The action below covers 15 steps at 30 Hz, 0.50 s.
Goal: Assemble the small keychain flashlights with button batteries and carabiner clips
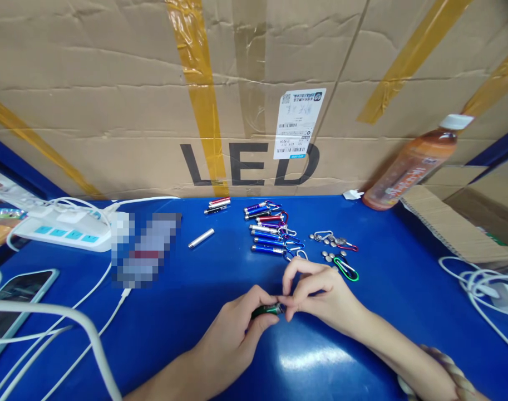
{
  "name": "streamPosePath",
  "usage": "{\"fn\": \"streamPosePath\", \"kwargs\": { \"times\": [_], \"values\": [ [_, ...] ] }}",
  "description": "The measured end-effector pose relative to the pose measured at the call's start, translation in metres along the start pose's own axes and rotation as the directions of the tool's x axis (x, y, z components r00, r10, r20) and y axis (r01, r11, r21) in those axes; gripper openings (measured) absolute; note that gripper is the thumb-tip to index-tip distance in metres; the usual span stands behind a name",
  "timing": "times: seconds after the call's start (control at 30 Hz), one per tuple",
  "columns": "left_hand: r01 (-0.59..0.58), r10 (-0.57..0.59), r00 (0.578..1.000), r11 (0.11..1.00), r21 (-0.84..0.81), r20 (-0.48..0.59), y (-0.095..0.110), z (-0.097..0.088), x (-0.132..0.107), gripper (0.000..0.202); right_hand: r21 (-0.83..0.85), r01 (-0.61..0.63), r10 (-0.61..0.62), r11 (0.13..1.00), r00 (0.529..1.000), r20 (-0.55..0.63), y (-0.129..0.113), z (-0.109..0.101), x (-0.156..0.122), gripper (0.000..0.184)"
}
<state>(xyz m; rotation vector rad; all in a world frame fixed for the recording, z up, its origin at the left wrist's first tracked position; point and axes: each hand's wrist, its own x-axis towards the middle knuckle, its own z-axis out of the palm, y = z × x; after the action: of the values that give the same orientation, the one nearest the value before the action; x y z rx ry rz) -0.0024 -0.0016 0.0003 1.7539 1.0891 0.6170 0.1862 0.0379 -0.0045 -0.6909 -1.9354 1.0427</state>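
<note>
My left hand is closed around a small green keychain flashlight, held low over the blue table. My right hand pinches the flashlight's right end with thumb and fingertips. Just beyond the hands lies a row of several blue and red keychain flashlights with carabiner clips. To their right sit loose button batteries and a green carabiner. A silver flashlight tube lies alone to the left.
A large cardboard box marked LED stands along the table's back. A bottle of brown drink leans at the right. A white power strip, white cables and a phone lie at the left. More cable is coiled at the right.
</note>
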Motion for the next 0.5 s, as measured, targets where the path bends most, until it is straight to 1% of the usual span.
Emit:
{"fn": "streamPosePath", "kwargs": {
  "times": [0.1, 0.27, 0.43, 0.5],
  "values": [
    [-0.038, 0.038, 0.999, 0.999, 0.001, -0.013, -0.0033, 0.0035, -0.0016, 0.011, -0.003, 0.029, -0.029, 1.000, 1.000, 0.003, 0.0016, 0.0013, 0.0001, 0.016],
    [-0.077, 0.079, 0.995, 0.996, 0.033, -0.065, -0.0041, 0.0089, -0.0040, 0.011, -0.052, 0.017, -0.017, 0.999, 1.000, 0.011, -0.0014, 0.0037, 0.0013, 0.021],
    [-0.134, 0.141, 0.984, 0.989, 0.063, -0.107, -0.0049, 0.0101, -0.0036, 0.013, -0.067, 0.019, -0.021, 0.998, 0.999, -0.033, -0.0043, 0.0079, 0.0020, 0.024],
    [-0.151, 0.160, 0.980, 0.985, 0.080, -0.117, -0.0062, 0.0098, -0.0032, 0.014, -0.070, -0.006, 0.002, 0.998, 0.998, -0.060, -0.0054, 0.0097, 0.0021, 0.027]
  ]
}}
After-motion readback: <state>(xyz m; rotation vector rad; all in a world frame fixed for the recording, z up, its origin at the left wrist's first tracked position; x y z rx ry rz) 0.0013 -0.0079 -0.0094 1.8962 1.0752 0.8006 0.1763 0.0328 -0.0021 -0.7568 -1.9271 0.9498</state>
